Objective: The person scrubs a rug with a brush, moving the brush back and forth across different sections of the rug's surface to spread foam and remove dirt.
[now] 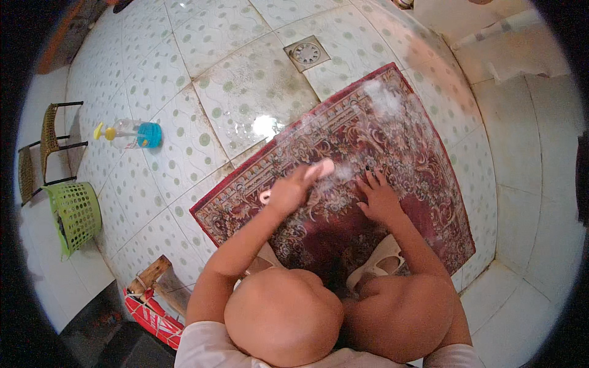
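A patterned dark red rug (340,225) lies on the tiled floor before me, with white foam (386,99) near its far corner and more suds about its middle. My left hand (290,191) is closed around a pink scrub brush (326,169), held low over the rug; the brush's bristles are hidden and the hand is slightly blurred. To its right, my right hand (379,195) rests on the rug with spread fingers and holds nothing. My feet, in light sandals (382,257), are on the rug's near part.
Beyond the rug, a square floor drain (307,54) is set in wet, stained tiles. A pump bottle of blue liquid (149,135) lies on its side at left. Farther left are a green plastic basket (80,216) and woven seats. A wooden-framed object (149,276) stands at lower left; a tiled wall bounds the right.
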The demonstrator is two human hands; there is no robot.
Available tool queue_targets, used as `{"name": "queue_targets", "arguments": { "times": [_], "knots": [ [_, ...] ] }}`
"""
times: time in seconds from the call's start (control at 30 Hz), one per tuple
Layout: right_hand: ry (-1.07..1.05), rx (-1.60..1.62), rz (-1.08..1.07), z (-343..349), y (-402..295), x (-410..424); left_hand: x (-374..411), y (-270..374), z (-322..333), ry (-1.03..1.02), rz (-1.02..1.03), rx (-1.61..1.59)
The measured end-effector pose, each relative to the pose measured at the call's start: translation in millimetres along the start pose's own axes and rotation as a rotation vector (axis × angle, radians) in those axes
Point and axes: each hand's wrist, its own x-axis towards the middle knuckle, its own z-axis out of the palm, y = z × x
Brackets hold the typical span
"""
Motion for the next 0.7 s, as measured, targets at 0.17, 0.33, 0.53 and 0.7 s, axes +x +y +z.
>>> {"name": "queue_targets", "arguments": {
  "times": [0.17,0.33,0.53,0.7],
  "knots": [
    [-0.039,0.005,0.04,-5,-9,3,12,10,19,0.041,-0.292,-0.169],
    [-0.003,0.069,0.023,-7,-2,-2,4,26,17,-0.088,0.037,-0.06],
    [0.16,0.255,0.047,7,2,-1,31,16,23,-0.052,-0.26,-0.158],
    [0.561,0.497,0.195,35,46,-5,18,37,37,-0.322,-0.028,-0.146]
  ]
}}
